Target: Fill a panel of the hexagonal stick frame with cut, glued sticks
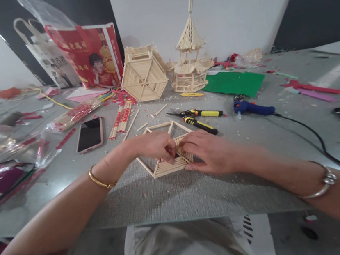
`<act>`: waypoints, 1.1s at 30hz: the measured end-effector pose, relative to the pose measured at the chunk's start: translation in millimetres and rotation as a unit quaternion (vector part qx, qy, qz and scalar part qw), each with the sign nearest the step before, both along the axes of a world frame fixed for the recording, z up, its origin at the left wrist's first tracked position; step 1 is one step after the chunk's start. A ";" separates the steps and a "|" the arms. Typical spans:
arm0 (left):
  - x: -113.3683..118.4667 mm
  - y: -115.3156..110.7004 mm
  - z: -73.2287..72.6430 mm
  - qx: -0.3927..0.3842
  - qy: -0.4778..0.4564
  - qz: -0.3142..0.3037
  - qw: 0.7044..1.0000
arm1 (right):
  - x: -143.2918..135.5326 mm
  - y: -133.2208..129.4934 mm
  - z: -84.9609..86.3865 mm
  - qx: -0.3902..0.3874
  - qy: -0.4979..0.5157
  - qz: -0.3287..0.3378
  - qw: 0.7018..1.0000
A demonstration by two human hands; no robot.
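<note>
A hexagonal frame of wooden sticks [169,168] lies flat on the table, two of its sections filled with rows of sticks. Over its middle, my left hand [157,146] is closed, fingertips pressed down near the filled front section; whether a stick is pinched in them is hidden. My right hand [210,149] rests on the right side of the frame with its fingers stretched out. Just behind the frame lie black-and-yellow pliers [201,119]. Loose sticks [132,124] are scattered to the left of them.
At the back stand a stick pagoda [190,54] and a hexagonal stick panel [144,79]. A blue glue gun [254,107] with a black cord is at right, near a green sheet [234,83]. A phone [89,135], stick packs and bags [87,57] fill the left.
</note>
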State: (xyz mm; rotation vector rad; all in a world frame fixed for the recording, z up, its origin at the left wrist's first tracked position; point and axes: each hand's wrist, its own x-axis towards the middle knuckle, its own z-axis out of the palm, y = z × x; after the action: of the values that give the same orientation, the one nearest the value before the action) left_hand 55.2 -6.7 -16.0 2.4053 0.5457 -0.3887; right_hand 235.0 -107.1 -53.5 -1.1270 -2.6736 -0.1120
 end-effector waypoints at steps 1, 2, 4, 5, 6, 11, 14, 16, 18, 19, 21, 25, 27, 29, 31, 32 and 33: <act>-0.3 -0.4 0.4 0.000 0.001 -0.001 1.000 | 2.6 0.8 1.8 0.002 0.005 0.000 1.000; -0.7 -0.9 0.9 0.001 0.001 -0.001 1.000 | 6.6 2.4 4.2 0.004 0.016 -0.002 1.000; -1.4 -1.5 2.0 0.005 -0.006 -0.001 1.000 | 18.2 8.8 9.5 0.009 0.052 -0.022 0.998; -1.9 -1.6 2.4 0.006 -0.009 -0.001 1.000 | 25.4 13.7 11.7 0.015 0.072 -0.043 0.996; -2.4 -1.5 2.5 0.007 -0.012 -0.002 1.000 | 33.1 19.7 13.0 0.023 0.084 -0.073 0.994; -7.0 -0.6 1.1 0.005 -0.027 -0.008 1.000 | 64.0 54.9 6.0 -0.010 -0.041 -0.302 0.952; -10.4 -0.8 2.6 0.014 -0.042 0.010 0.999 | 69.2 70.6 1.1 -0.066 -0.096 -0.324 0.939; -12.7 -1.5 5.8 0.027 -0.061 0.032 0.997 | 68.2 77.8 1.1 -0.070 -0.102 -0.314 0.941; -15.2 -2.8 10.3 0.038 -0.096 0.061 0.993 | 64.8 84.2 2.6 -0.075 -0.106 -0.313 0.941; -16.7 -3.9 12.8 0.039 -0.116 0.079 0.989 | 62.3 87.6 3.3 -0.079 -0.106 -0.315 0.940; -20.3 -7.0 17.6 0.028 -0.151 0.118 0.981 | 56.2 94.6 3.7 -0.090 -0.103 -0.328 0.935; -29.3 -14.9 23.7 -0.016 -0.209 0.203 0.957 | 41.5 101.7 6.8 -0.090 -0.060 -0.358 0.928; -33.3 -17.1 22.7 -0.029 -0.245 0.242 0.938 | 35.6 95.4 13.1 -0.079 -0.018 -0.368 0.926; -36.5 -16.8 18.5 -0.034 -0.284 0.275 0.918 | 31.0 80.6 21.2 -0.067 0.027 -0.374 0.925; -38.9 -15.1 11.9 -0.026 -0.323 0.300 0.897 | 26.5 59.6 26.8 -0.049 0.065 -0.369 0.926; -40.1 -14.3 8.1 -0.016 -0.341 0.310 0.887 | 23.9 48.4 27.6 -0.036 0.080 -0.363 0.928; -41.2 -13.7 4.3 0.000 -0.360 0.319 0.877 | 21.1 37.6 26.6 -0.019 0.095 -0.354 0.930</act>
State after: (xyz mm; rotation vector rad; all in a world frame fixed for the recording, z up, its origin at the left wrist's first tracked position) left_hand 14.0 -20.4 -11.7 1.9937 0.9086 0.7602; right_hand 256.1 -69.5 -26.9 -1.9484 -1.9906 -0.0670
